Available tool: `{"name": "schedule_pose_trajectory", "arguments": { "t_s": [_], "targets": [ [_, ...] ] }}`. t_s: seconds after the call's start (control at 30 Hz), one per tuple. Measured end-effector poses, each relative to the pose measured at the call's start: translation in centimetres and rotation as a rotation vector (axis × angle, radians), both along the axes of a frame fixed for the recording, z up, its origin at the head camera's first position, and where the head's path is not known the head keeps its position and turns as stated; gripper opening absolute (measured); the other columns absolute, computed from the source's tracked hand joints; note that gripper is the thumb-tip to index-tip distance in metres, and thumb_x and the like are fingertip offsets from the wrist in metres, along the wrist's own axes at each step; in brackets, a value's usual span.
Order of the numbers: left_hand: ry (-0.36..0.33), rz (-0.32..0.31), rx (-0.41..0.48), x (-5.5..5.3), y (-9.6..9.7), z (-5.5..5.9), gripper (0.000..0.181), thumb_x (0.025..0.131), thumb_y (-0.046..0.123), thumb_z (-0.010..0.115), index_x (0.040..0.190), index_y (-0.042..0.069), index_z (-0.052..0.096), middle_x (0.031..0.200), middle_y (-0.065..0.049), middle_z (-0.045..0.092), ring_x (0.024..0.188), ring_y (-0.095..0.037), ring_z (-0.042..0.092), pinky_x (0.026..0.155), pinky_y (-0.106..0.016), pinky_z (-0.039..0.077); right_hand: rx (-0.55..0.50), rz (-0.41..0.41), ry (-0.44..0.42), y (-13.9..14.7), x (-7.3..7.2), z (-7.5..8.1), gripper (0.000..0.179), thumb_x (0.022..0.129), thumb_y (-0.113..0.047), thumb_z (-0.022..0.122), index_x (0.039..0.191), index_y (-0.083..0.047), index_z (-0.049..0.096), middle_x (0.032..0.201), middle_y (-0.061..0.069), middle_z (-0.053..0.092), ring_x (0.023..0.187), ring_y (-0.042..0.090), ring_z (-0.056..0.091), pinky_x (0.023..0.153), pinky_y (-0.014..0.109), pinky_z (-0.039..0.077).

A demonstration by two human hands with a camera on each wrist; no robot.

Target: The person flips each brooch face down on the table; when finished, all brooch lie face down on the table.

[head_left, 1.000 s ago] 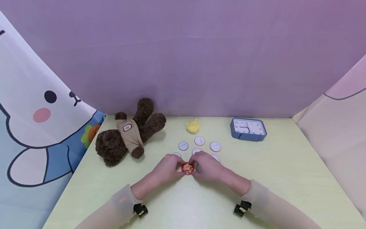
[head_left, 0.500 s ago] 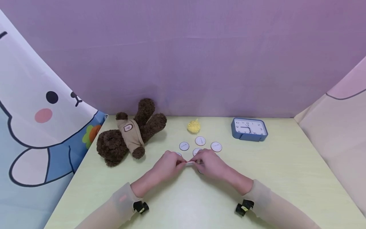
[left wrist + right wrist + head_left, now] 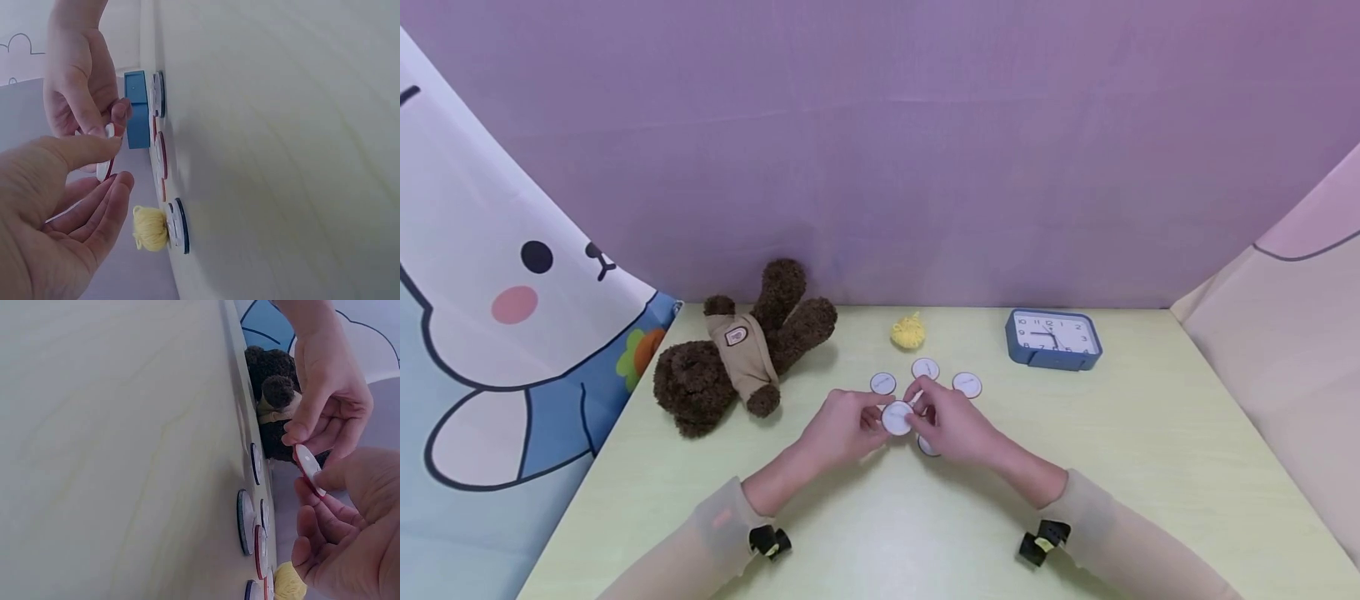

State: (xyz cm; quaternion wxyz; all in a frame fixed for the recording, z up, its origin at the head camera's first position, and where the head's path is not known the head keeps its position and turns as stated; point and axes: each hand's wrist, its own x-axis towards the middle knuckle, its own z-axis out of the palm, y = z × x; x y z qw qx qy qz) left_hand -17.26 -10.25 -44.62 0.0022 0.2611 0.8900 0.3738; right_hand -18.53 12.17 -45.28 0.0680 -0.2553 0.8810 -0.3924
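Between my two hands, close over the table, is a round disc [image 3: 896,418] with a white face and a red rim. The white face is turned up toward the head camera. My left hand [image 3: 842,425] pinches its left edge between thumb and fingers. On the opposite edge, my right hand [image 3: 951,421] holds it, the thumb [image 3: 331,478] lying on the white face and fingers behind. Several similar discs lie white side up on the table around the hands, such as one [image 3: 883,383] behind the left hand and one [image 3: 927,447] partly hidden under the right.
A yellow yarn ball [image 3: 908,332] sits behind the discs. The brown teddy bear [image 3: 751,358] in a tan shirt lies at the back left. At the back right stands a blue alarm clock [image 3: 1054,340]. A purple cloth [image 3: 880,150] hangs along the table's far edge.
The disc showed a red face with a star, then was edge-on, and now shows its white face: both hands have turned it over. It has moved slightly away from the body.
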Motion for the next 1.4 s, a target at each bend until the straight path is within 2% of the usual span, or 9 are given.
{"name": "schedule_pose_trajectory", "arguments": {
  "t_s": [0.13,0.37,0.6,0.7,0.87,1.07,1.3,1.4],
  "targets": [
    [-0.006,-0.009,-0.013,-0.1,-0.1,-0.2,0.038,0.084,0.000,0.085,0.121,-0.004,0.076,0.090,-0.011,0.081,0.078,-0.016,0.076,0.070,-0.015,0.059,-0.025,0.016,-0.022,0.1,0.0,0.0,0.021,0.099,-0.010,0.073,0.116,-0.011,0.061,0.088,0.000,0.073,0.068,0.006,0.057,0.059,0.021,0.050],
    [-0.061,-0.002,-0.065,-0.2,-0.2,-0.4,0.037,0.082,0.004,0.089,0.117,-0.001,0.078,0.090,-0.007,0.079,0.080,-0.016,0.074,0.072,-0.022,0.061,-0.026,0.041,-0.031,0.0,0.2,-0.6,0.039,0.084,-0.015,0.090,0.115,-0.013,0.067,0.101,-0.002,0.072,0.081,0.018,0.065,0.069,0.021,0.054],
    [-0.051,-0.028,-0.109,-0.2,-0.2,-1.0,0.032,0.081,0.010,0.092,0.110,0.002,0.080,0.085,-0.004,0.077,0.077,-0.016,0.070,0.069,-0.019,0.056,0.035,0.013,0.022,-0.5,0.6,-0.8,0.037,0.079,-0.016,0.094,0.108,-0.015,0.070,0.103,-0.005,0.071,0.094,0.017,0.066,0.084,0.028,0.058],
    [-0.050,-0.033,-0.132,-0.2,-0.2,-1.2,0.030,0.081,0.010,0.092,0.107,0.003,0.081,0.083,-0.003,0.076,0.075,-0.015,0.069,0.068,-0.019,0.054,0.053,0.008,0.041,-0.7,0.8,-1.0,0.036,0.078,-0.016,0.094,0.105,-0.015,0.070,0.100,-0.005,0.070,0.095,0.017,0.066,0.086,0.029,0.057],
    [-0.053,-0.047,-0.197,-0.2,-0.2,-1.4,0.026,0.079,0.012,0.093,0.101,0.006,0.081,0.083,-0.001,0.075,0.077,-0.013,0.065,0.070,-0.023,0.053,0.120,0.012,0.094,-1.1,1.1,-1.6,0.035,0.076,-0.019,0.094,0.102,-0.014,0.071,0.094,-0.006,0.069,0.089,0.013,0.062,0.084,0.028,0.052],
    [-0.039,-0.051,-0.243,-0.2,0.0,-1.5,0.024,0.077,0.010,0.093,0.098,0.007,0.082,0.085,-0.001,0.074,0.078,-0.011,0.061,0.072,-0.025,0.052,0.192,0.015,0.189,-1.6,1.6,-1.8,0.036,0.075,-0.023,0.094,0.102,-0.013,0.073,0.093,-0.004,0.071,0.092,0.014,0.064,0.087,0.034,0.051],
    [-0.014,-0.055,-0.286,-0.1,-0.2,-1.3,0.021,0.078,0.010,0.092,0.097,0.006,0.082,0.083,0.000,0.073,0.075,-0.008,0.055,0.072,-0.025,0.050,0.221,-0.010,0.177,-2.0,2.0,-1.7,0.032,0.078,-0.026,0.093,0.102,-0.013,0.076,0.094,-0.003,0.072,0.092,0.017,0.064,0.089,0.040,0.049],
    [-0.019,-0.050,-0.289,-0.2,-0.4,-0.9,0.020,0.078,0.008,0.092,0.095,0.006,0.082,0.081,-0.002,0.072,0.073,-0.011,0.055,0.071,-0.027,0.050,0.232,-0.010,0.191,-1.9,1.8,-1.7,0.033,0.079,-0.027,0.092,0.104,-0.013,0.077,0.094,-0.002,0.071,0.092,0.017,0.063,0.089,0.040,0.048]
  ]
}}
